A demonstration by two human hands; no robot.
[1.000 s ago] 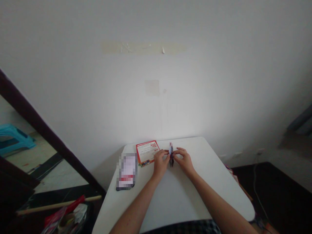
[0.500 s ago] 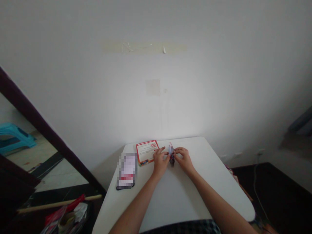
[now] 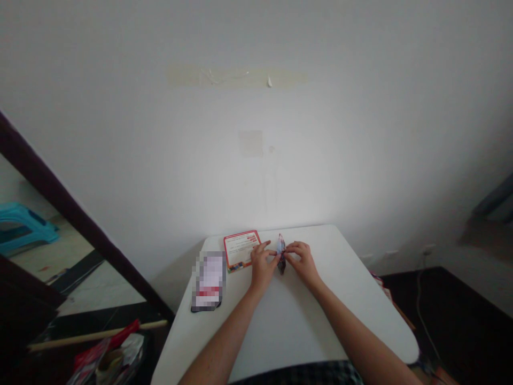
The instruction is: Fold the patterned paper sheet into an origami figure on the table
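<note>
Both of my hands work on a small piece of folded patterned paper (image 3: 281, 242), pale on one face and dark with reddish print elsewhere. It stands narrow and pointed above the table, its tips toward the wall and toward me. My left hand (image 3: 262, 264) pinches its left side between thumb and forefinger, the other fingers spread. From the right, my right hand (image 3: 302, 261) pinches the same paper with thumb and fingertips. A printed card or booklet (image 3: 240, 248) with a red border lies flat, partly under my left fingers.
A pixelated phone-shaped item (image 3: 210, 280) lies on the left of the white table (image 3: 272, 337). The wall (image 3: 320, 160) rises behind the table. On the floor at left are a bin with bags (image 3: 120, 355), a wooden stick (image 3: 96, 336) and a mirror with a blue stool reflected.
My fingertips have drawn slightly closer together at the paper's middle, and it looks more pinched there. The card and the phone-shaped item have stayed put.
</note>
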